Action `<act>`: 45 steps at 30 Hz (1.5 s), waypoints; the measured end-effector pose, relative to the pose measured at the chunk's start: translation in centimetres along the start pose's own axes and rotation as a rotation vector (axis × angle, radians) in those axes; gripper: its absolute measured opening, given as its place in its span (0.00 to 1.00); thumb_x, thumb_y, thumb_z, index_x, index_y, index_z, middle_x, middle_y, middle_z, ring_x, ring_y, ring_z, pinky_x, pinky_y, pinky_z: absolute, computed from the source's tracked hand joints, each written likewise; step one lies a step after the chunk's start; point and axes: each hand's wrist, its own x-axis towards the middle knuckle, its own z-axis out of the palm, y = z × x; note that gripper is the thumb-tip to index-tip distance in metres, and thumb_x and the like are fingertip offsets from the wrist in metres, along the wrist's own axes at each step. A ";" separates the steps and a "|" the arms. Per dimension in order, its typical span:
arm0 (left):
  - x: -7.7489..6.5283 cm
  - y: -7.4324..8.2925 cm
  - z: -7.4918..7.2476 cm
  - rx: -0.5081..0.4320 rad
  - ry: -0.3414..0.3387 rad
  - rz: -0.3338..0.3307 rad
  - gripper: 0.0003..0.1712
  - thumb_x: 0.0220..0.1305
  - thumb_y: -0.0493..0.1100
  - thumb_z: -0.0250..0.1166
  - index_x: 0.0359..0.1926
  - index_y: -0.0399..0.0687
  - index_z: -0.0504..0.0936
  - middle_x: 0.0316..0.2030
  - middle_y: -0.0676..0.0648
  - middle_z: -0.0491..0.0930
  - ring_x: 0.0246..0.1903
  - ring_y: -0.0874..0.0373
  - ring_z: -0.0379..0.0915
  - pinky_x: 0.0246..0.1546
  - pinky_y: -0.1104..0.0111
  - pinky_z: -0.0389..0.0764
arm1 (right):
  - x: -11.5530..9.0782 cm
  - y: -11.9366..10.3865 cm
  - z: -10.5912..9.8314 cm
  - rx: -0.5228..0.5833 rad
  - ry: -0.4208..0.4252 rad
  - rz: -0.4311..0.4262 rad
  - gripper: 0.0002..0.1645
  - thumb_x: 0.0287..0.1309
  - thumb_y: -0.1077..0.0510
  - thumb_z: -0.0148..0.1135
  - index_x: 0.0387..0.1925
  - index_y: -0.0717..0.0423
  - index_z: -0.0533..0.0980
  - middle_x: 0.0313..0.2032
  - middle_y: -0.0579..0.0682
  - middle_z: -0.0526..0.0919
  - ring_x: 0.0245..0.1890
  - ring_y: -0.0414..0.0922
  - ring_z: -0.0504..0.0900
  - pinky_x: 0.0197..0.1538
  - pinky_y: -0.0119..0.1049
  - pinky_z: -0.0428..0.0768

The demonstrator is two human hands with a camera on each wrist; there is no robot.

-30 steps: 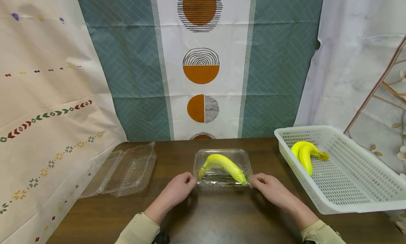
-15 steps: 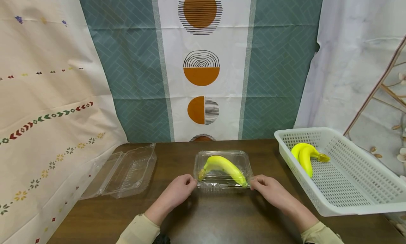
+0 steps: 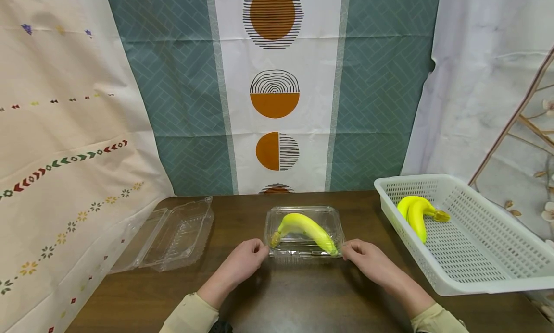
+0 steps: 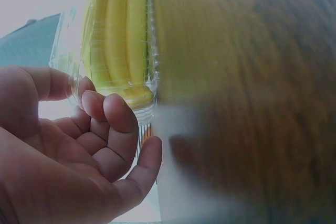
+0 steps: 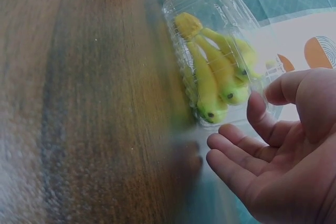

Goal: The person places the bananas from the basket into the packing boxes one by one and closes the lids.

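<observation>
In the middle of the table lies a clear plastic clamshell container (image 3: 281, 217) with its lid down. A bunch of bananas (image 3: 305, 227) shows through the plastic; the wrist views reveal several bananas (image 5: 210, 72) joined at one stem. My left hand (image 3: 244, 258) pinches the front left corner of the lid edge between thumb and forefinger. Opposite it, my right hand (image 3: 368, 258) pinches the front right corner the same way. The other fingers of both hands are bent loosely off the plastic. Whether the lid is snapped fast cannot be told.
An opened clear clamshell (image 3: 177, 237) stands on the left of the brown table (image 3: 298, 294). At the right is a white perforated basket (image 3: 446, 285) with another bunch of bananas (image 3: 416, 215) in it. Patterned cloths (image 3: 186, 107) hang behind and at the sides.
The head view has tilted up slightly. Both hands keep their pinch on the container's front corners, and the container has stayed in place.
</observation>
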 end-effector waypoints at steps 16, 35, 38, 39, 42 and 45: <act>-0.1 0.1 0.0 -0.028 -0.005 0.002 0.21 0.79 0.45 0.63 0.25 0.48 0.73 0.21 0.53 0.69 0.22 0.57 0.63 0.25 0.64 0.65 | 0.0 0.2 0.0 0.030 -0.013 0.002 0.15 0.81 0.50 0.63 0.38 0.56 0.82 0.51 0.48 0.84 0.52 0.47 0.77 0.53 0.43 0.75; -0.3 0.0 -0.1 -0.060 -0.022 -0.004 0.22 0.80 0.44 0.62 0.24 0.49 0.71 0.21 0.53 0.65 0.21 0.57 0.59 0.24 0.64 0.63 | -0.1 0.2 0.3 0.004 0.001 -0.013 0.18 0.81 0.49 0.63 0.33 0.54 0.77 0.58 0.51 0.84 0.58 0.49 0.78 0.56 0.42 0.76; -0.4 -0.1 -0.1 -0.064 -0.027 -0.014 0.22 0.80 0.44 0.62 0.24 0.49 0.71 0.20 0.53 0.66 0.20 0.57 0.59 0.24 0.64 0.63 | -0.1 0.2 0.3 0.008 0.003 -0.002 0.18 0.81 0.49 0.63 0.33 0.55 0.79 0.59 0.51 0.84 0.60 0.49 0.79 0.58 0.44 0.76; -0.4 -0.1 -0.1 -0.064 -0.028 -0.018 0.22 0.80 0.44 0.62 0.24 0.49 0.71 0.20 0.53 0.66 0.20 0.57 0.59 0.24 0.64 0.63 | -0.1 0.2 0.3 0.008 0.003 -0.003 0.18 0.81 0.50 0.63 0.33 0.56 0.79 0.59 0.51 0.84 0.60 0.50 0.79 0.58 0.44 0.77; -0.3 -0.1 -0.2 -0.065 -0.033 -0.028 0.21 0.80 0.45 0.62 0.25 0.48 0.72 0.21 0.52 0.68 0.21 0.56 0.61 0.24 0.64 0.64 | 0.0 0.2 0.3 0.012 0.002 0.000 0.17 0.81 0.50 0.63 0.35 0.56 0.81 0.57 0.49 0.85 0.58 0.49 0.79 0.58 0.45 0.77; -0.2 -0.1 -0.3 -0.060 -0.034 -0.027 0.20 0.80 0.45 0.62 0.26 0.48 0.74 0.22 0.52 0.70 0.21 0.56 0.62 0.24 0.63 0.65 | 0.1 0.2 0.2 0.005 -0.001 -0.003 0.17 0.82 0.50 0.62 0.35 0.55 0.82 0.56 0.48 0.85 0.58 0.49 0.80 0.57 0.47 0.77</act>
